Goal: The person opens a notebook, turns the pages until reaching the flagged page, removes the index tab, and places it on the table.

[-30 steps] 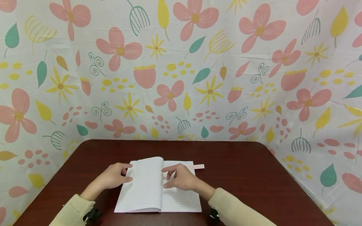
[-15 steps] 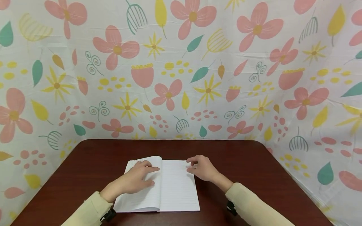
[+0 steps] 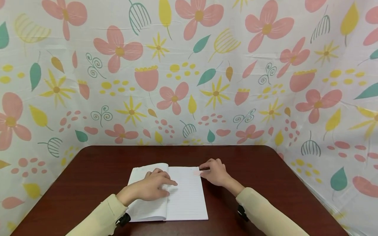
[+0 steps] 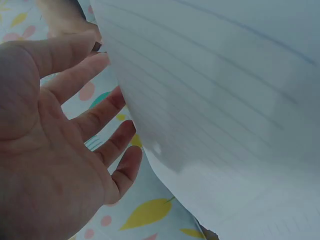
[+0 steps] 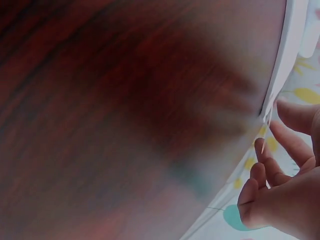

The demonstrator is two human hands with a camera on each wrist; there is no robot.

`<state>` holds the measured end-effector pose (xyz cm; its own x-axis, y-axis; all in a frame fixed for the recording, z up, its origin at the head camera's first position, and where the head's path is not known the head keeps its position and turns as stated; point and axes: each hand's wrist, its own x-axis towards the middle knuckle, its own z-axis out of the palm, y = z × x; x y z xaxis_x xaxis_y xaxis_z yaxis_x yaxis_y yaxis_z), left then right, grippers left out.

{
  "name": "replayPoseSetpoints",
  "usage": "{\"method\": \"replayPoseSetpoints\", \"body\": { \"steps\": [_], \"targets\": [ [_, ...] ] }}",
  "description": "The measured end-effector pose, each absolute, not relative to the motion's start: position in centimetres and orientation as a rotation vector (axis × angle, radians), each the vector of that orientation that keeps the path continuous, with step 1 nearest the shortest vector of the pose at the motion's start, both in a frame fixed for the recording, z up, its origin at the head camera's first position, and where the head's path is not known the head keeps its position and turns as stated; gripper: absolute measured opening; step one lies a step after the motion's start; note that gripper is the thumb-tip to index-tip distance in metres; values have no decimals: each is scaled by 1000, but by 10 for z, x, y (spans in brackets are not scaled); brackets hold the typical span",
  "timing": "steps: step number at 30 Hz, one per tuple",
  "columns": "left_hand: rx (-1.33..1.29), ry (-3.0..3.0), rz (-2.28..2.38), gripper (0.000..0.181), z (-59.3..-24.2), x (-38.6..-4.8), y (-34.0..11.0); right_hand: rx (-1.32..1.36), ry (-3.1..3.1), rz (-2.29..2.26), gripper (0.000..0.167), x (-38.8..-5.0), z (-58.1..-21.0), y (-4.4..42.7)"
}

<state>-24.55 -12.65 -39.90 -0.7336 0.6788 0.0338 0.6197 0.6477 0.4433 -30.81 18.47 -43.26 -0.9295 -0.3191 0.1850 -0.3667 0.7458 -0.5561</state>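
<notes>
An open notebook (image 3: 186,200) with white lined pages lies on the table. My left hand (image 3: 152,186) is over the inner part of its left page, index finger reaching across the fold. In the left wrist view, the fingers of that hand (image 4: 55,135) are spread beside a lined page (image 4: 215,115). At the upper right corner of the notebook, my right hand (image 3: 216,172) pinches a pale pink paper strip (image 3: 196,172), mostly covered by the fingers. From the right wrist view, the strip (image 5: 266,127) appears edge-on as a thin line by the thumb and index fingertips.
The dark reddish-brown table (image 3: 254,177) extends round the notebook on all sides. Behind and beside it hangs a white cloth (image 3: 189,82) printed with flowers and leaves. Black wrist devices (image 3: 123,219) sit by both sleeves.
My right hand has moved from the fold out to the upper right corner and taken the pink strip, whose end stuck out there. My left hand has shifted right from the left edge to the fold.
</notes>
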Motion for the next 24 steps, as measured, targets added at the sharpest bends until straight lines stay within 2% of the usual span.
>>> {"method": "replayPoseSetpoints", "body": {
  "steps": [8, 24],
  "targets": [
    [1061, 2715, 584, 51, -400, -245, -130, 549, -2883, 920, 18, -312, -436, 179],
    [996, 2639, 612, 52, -406, -246, -137, 563, -2838, 902, 14, -315, -440, 176]
  ]
}}
